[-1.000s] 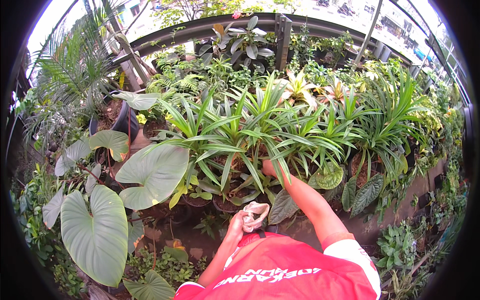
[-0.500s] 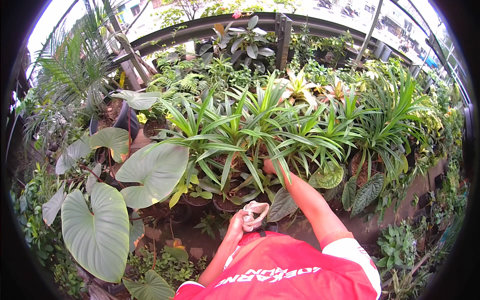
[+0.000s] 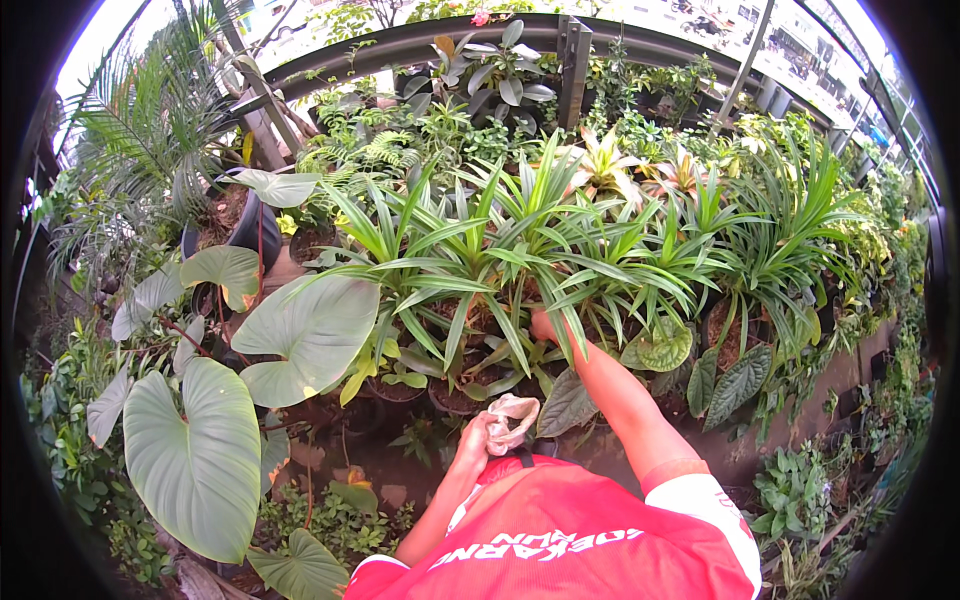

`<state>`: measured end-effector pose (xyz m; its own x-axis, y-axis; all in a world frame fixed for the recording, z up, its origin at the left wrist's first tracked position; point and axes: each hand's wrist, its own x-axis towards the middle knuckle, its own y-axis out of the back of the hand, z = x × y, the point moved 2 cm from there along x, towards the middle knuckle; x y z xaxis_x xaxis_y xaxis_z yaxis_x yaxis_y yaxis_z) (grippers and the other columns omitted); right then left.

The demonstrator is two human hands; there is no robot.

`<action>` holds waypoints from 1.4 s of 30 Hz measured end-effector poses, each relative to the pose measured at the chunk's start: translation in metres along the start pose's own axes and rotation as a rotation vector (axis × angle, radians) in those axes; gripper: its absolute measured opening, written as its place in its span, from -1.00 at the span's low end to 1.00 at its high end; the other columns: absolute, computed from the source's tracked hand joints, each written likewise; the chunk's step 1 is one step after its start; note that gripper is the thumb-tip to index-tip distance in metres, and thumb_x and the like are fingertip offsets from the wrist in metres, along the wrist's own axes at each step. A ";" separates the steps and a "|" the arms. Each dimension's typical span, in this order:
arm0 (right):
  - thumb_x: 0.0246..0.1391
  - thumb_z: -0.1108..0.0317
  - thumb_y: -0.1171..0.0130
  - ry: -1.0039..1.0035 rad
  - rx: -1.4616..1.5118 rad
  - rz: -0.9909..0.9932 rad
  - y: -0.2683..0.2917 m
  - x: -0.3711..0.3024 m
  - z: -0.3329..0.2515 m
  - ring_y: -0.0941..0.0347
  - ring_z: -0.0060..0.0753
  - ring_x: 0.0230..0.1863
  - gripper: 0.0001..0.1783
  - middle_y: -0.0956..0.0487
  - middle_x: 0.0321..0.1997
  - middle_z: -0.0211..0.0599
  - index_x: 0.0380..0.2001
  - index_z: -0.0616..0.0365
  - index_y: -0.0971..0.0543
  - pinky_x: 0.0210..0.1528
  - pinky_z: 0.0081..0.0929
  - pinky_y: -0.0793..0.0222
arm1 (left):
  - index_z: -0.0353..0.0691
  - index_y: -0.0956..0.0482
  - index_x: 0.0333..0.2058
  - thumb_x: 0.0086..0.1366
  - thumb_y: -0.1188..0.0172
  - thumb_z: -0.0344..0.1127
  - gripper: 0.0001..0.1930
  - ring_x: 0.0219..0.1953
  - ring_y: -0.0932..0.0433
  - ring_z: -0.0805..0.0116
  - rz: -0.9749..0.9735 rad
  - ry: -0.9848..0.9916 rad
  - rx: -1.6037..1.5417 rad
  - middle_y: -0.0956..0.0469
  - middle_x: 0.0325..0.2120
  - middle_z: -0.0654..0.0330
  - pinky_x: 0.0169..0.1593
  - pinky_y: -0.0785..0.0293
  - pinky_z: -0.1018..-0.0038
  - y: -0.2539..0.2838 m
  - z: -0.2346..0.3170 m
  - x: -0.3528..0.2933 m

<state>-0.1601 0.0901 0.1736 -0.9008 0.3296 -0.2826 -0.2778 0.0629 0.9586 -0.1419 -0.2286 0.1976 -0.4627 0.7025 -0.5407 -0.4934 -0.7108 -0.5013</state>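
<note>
A dense bank of potted plants fills the scene under a far grey metal rail (image 3: 420, 45), with broad smooth heart-shaped leaves (image 3: 195, 455) at near left. My left hand (image 3: 478, 442) is curled shut around a crumpled pale bag (image 3: 512, 418), near and central. My right hand (image 3: 545, 325) reaches into the narrow striped strap leaves (image 3: 470, 260), its fingers hidden by blades, so I cannot tell their set.

No packages, labels, signs or screens stand among the potted plants. The only lettering is white print across the person's red shirt (image 3: 570, 540), just below both hands.
</note>
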 end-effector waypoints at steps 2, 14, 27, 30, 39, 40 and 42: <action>-0.16 0.22 -0.17 -0.001 0.034 0.003 0.000 0.000 0.000 -0.55 -0.03 -0.29 -0.68 -0.63 -0.36 -0.12 -0.29 0.10 -0.62 -0.15 -0.07 -0.41 | -0.30 -0.50 -0.32 0.27 0.05 -0.29 -0.78 -0.31 -0.50 0.36 -0.006 0.013 -0.011 -0.52 -0.37 0.15 -0.21 -0.46 0.45 0.000 0.001 -0.001; -0.17 0.25 -0.16 -0.012 0.098 0.023 -0.005 -0.001 0.004 -0.53 -0.01 -0.34 -0.56 -0.61 -0.40 -0.12 -0.13 0.13 -0.54 -0.20 -0.08 -0.41 | -0.25 -0.48 -0.35 0.24 0.04 -0.31 -0.84 -0.37 -0.49 0.39 0.038 0.021 -0.044 -0.49 -0.41 0.19 -0.31 -0.47 0.44 -0.011 0.013 -0.005; -0.19 0.28 -0.15 0.022 0.148 0.082 -0.015 0.014 0.013 -0.52 0.01 -0.39 -0.40 -0.59 -0.43 -0.12 0.03 0.17 -0.45 -0.25 -0.09 -0.41 | -0.24 -0.46 -0.35 0.22 0.03 -0.38 -0.89 -0.37 -0.49 0.39 -0.018 0.018 -0.050 -0.49 -0.41 0.21 -0.30 -0.46 0.43 -0.022 0.026 -0.008; -0.19 0.29 -0.15 0.051 0.141 0.087 -0.019 0.016 0.014 -0.51 0.01 -0.40 -0.37 -0.59 -0.44 -0.12 0.07 0.18 -0.43 -0.26 -0.09 -0.41 | -0.24 -0.46 -0.34 0.23 0.04 -0.37 -0.88 -0.36 -0.48 0.39 -0.031 0.028 -0.027 -0.49 -0.39 0.20 -0.30 -0.46 0.44 -0.019 0.024 -0.006; -0.21 0.27 -0.19 -0.054 0.189 0.057 0.027 -0.007 0.004 -0.47 0.06 -0.14 -0.33 -0.55 -0.17 -0.02 0.10 0.16 -0.42 -0.03 -0.08 -0.34 | -0.23 -0.47 -0.35 0.23 0.04 -0.35 -0.87 -0.35 -0.48 0.39 -0.004 0.047 -0.015 -0.49 -0.38 0.20 -0.26 -0.46 0.44 -0.014 0.019 -0.006; -0.21 0.27 -0.19 -0.056 0.223 0.044 0.033 -0.010 0.004 -0.47 0.06 -0.10 -0.32 -0.54 -0.13 0.00 0.10 0.15 -0.42 0.01 -0.07 -0.33 | -0.23 -0.47 -0.35 0.22 0.04 -0.35 -0.87 -0.35 -0.48 0.39 -0.002 0.047 -0.022 -0.49 -0.38 0.20 -0.26 -0.46 0.44 -0.013 0.018 -0.005; -0.22 0.27 -0.20 -0.063 0.271 0.019 0.041 -0.014 0.003 -0.45 0.07 -0.03 -0.31 -0.53 -0.05 0.03 0.10 0.14 -0.42 0.07 -0.07 -0.31 | -0.24 -0.47 -0.36 0.22 0.04 -0.36 -0.87 -0.35 -0.49 0.39 0.011 0.031 -0.042 -0.49 -0.39 0.20 -0.26 -0.46 0.43 -0.013 0.017 -0.004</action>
<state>-0.1580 0.0910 0.2171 -0.8800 0.3907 -0.2701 -0.1540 0.3031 0.9404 -0.1459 -0.2218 0.2181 -0.4445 0.6940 -0.5664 -0.4572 -0.7195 -0.5228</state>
